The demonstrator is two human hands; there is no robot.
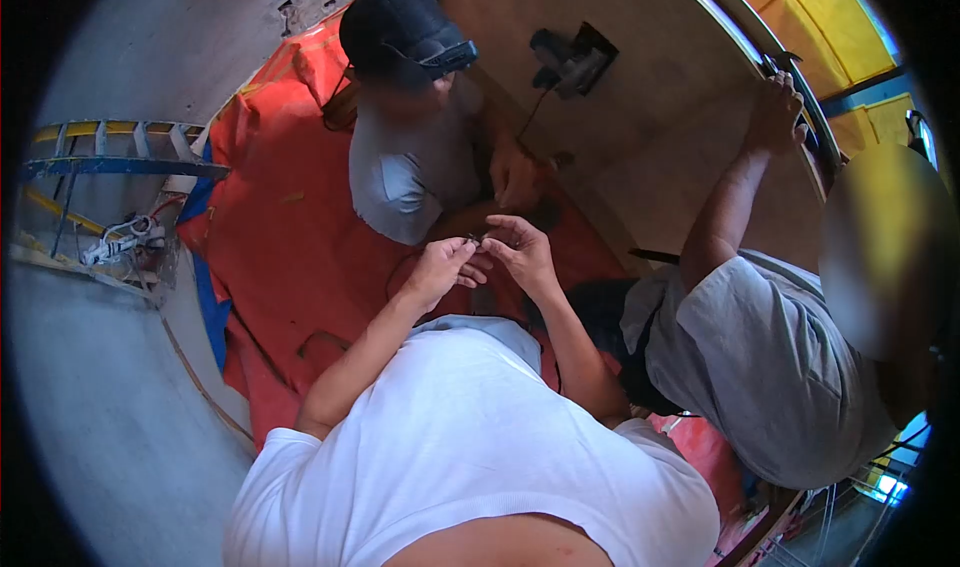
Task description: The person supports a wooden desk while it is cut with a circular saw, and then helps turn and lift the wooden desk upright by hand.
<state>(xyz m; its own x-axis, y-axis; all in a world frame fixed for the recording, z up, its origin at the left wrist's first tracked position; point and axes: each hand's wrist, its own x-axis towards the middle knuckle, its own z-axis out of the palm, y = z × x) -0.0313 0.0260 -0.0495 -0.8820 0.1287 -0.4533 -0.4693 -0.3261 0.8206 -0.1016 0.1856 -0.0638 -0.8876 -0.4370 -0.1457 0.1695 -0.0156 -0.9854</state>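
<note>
My left hand [447, 269] and my right hand [521, 254] meet in front of my chest, above the red sheet [290, 207]. A small dark object [476, 239] is pinched between the fingertips of both. It is too small to make out. The thumb and index finger of each hand are pressed together around it, while the other fingers of my left hand hang loosely below.
A person in a dark cap [400, 37] crouches ahead. To the right, another person in a grey shirt [770, 347] reaches up to a panel edge. A power tool [573, 62] lies on the brown board [640, 157]. At the left stands a ladder [120, 167].
</note>
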